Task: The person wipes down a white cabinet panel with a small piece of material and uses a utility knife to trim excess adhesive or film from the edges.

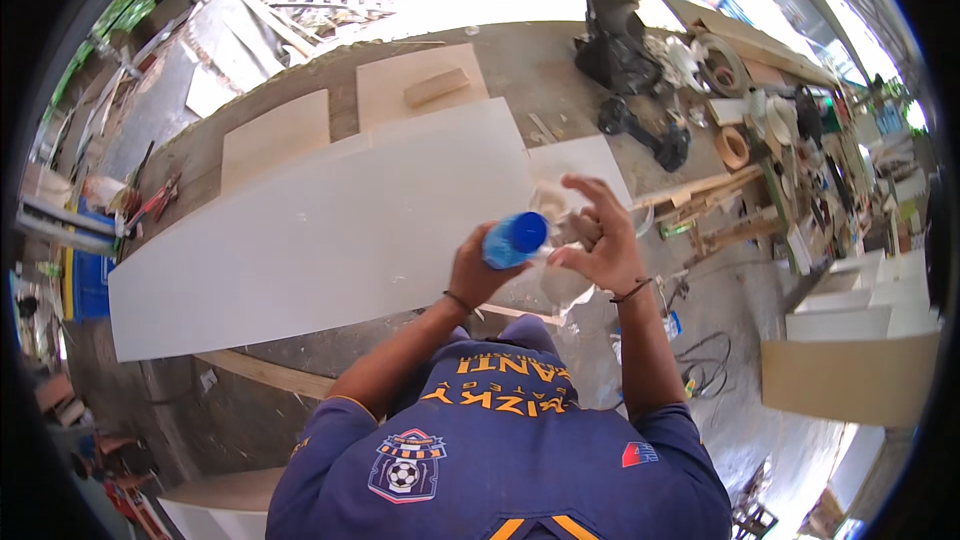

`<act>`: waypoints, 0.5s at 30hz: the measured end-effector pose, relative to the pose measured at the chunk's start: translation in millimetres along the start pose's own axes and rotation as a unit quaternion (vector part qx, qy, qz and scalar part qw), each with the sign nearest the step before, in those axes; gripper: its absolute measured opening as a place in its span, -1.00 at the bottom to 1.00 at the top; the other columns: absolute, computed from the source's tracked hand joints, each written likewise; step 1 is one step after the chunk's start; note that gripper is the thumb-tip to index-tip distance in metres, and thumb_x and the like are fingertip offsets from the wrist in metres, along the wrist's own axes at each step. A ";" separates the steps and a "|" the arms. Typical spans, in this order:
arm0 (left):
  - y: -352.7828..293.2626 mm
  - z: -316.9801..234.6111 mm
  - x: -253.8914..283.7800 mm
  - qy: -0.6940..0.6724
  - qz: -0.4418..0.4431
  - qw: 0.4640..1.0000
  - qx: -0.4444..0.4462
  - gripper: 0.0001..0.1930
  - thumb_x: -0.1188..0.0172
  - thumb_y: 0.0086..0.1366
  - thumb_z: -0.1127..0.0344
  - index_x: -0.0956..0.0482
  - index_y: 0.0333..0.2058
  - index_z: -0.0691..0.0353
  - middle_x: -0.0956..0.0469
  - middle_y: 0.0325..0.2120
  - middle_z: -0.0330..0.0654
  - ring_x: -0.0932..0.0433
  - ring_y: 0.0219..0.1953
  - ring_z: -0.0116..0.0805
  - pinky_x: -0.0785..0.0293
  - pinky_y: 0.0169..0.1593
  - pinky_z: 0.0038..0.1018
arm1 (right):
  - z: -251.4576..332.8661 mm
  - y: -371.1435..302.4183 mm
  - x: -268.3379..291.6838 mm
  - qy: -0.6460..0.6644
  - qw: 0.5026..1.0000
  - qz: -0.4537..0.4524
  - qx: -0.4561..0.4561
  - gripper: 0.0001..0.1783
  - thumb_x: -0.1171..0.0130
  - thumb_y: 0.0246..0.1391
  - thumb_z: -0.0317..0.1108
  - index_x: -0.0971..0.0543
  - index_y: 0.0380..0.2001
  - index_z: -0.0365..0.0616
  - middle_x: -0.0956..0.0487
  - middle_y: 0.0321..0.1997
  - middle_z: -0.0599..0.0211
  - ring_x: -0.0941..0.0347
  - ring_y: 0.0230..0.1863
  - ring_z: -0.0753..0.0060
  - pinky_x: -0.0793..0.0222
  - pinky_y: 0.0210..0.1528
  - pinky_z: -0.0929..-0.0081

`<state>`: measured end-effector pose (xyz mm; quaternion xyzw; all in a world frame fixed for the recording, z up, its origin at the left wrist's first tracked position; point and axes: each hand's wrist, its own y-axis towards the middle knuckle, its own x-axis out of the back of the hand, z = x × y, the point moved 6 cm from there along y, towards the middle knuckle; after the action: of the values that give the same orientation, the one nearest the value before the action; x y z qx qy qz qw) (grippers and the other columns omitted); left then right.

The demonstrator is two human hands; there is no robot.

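Note:
My left hand (474,274) is wrapped round a small clear-and-blue plastic bottle (503,248) with a darker blue cap. It tilts the cap end up and to the right. Just right of the bottle, my right hand (610,250) has its thumb and fingers spread apart, and nothing clear shows between them. Below both hands lies a large white panel (280,230). Pale rounded items (565,285) show partly behind my right hand, too covered to make out.
A block (436,87) rests on a square board (372,68) beyond the panel. A cordless drill (645,133), a black plastic bag (615,45) and a tape roll (732,148) lie on the far right. Dark cable (708,365) curls on the floor at right.

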<state>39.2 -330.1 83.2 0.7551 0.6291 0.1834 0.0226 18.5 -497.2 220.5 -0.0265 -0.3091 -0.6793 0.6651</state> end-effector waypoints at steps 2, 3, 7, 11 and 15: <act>19.1 -11.1 -9.9 -0.030 0.010 0.999 -0.011 -0.43 -0.50 -0.16 0.17 -0.45 -0.17 0.22 -0.58 -0.34 -0.07 -0.60 -0.28 -0.17 -0.51 -0.19 -0.36 | -1.2 25.0 -12.0 -0.020 0.997 0.072 0.002 -0.38 -0.41 -0.23 -0.36 -0.44 -0.04 -0.29 -0.50 -0.09 0.21 -0.48 -0.16 0.41 -0.39 -0.12 0.51; 26.2 -11.8 -9.4 -0.006 0.006 1.000 0.004 -0.41 -0.50 -0.16 0.13 -0.45 -0.17 0.21 -0.58 -0.35 -0.06 -0.60 -0.29 -0.13 -0.51 -0.19 -0.35 | -4.7 35.2 -12.9 -0.007 0.996 0.093 0.011 -0.41 -0.43 -0.27 -0.39 -0.47 -0.09 -0.32 -0.51 -0.09 0.14 -0.51 -0.16 0.36 -0.40 -0.11 0.49; 47.7 -12.3 -17.8 0.049 -0.053 0.997 0.030 -0.39 -0.47 -0.19 0.05 -0.45 -0.17 0.19 -0.57 -0.32 0.00 -0.57 -0.25 0.00 -0.50 -0.18 -0.27 | -22.4 66.5 -8.4 0.113 0.988 0.102 -0.008 -0.42 -0.45 -0.30 -0.41 -0.50 -0.12 -0.30 -0.57 -0.14 0.21 -0.51 -0.17 0.43 -0.42 -0.09 0.47; 73.2 -27.6 -43.6 0.071 -0.085 0.992 0.060 -0.33 -0.42 -0.16 0.01 -0.39 -0.09 0.19 -0.50 -0.20 0.02 -0.51 -0.13 0.00 -0.45 -0.08 -0.23 | -27.2 103.7 20.6 -0.042 0.988 0.144 0.024 -0.39 -0.49 -0.35 -0.11 -0.55 -0.20 -0.21 -0.60 -0.24 0.24 -0.49 -0.24 0.46 -0.41 -0.14 0.47; 64.6 -22.6 -46.4 0.174 -0.166 0.969 -0.047 -0.24 -0.31 -0.02 -0.06 -0.27 0.07 0.25 -0.30 0.08 0.07 -0.29 0.13 0.04 -0.16 0.21 -0.16 | -94.0 170.8 95.9 0.026 0.995 0.066 0.074 -0.64 -0.21 0.06 -0.25 -0.53 -0.12 -0.24 -0.54 -0.20 0.38 -0.41 -0.18 0.51 -0.31 -0.05 0.51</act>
<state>86.6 -392.4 109.9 0.5944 0.7306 0.3352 -0.0217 200.0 -612.1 253.1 0.0202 -0.3388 -0.6099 0.7161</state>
